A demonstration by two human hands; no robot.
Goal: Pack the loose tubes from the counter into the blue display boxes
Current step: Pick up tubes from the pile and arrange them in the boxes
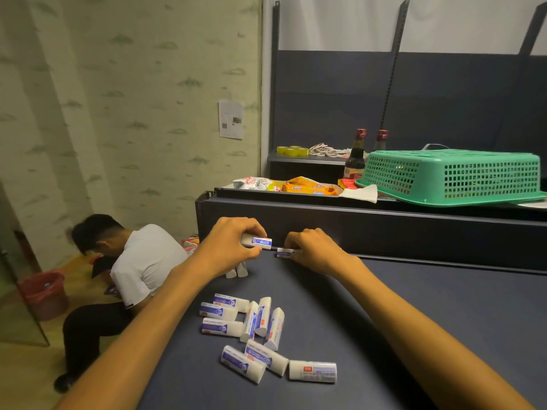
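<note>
- Nine loose tubes [251, 332], white with blue labels, lie flat in a scattered cluster on the dark surface [414, 335].
- One tube [260, 242] is held level above it.
- Another tube [284, 253] rests at the far edge.
- Two upright tubes [236, 270] stand together.

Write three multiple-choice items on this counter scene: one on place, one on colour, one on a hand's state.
1. Where does the pile of loose white-and-blue tubes lie?
A. in the basket
B. on the dark blue counter
C. on the floor

2. What colour is the upturned plastic mesh basket?
A. green
B. red
C. yellow

3. What is the left hand doing?
A. lying flat
B. hanging idle
C. gripping a tube

Key: 1 B, the pile rests between the forearms; 2 A, its mesh is green; 3 C, fingers curl round the tube.
</note>
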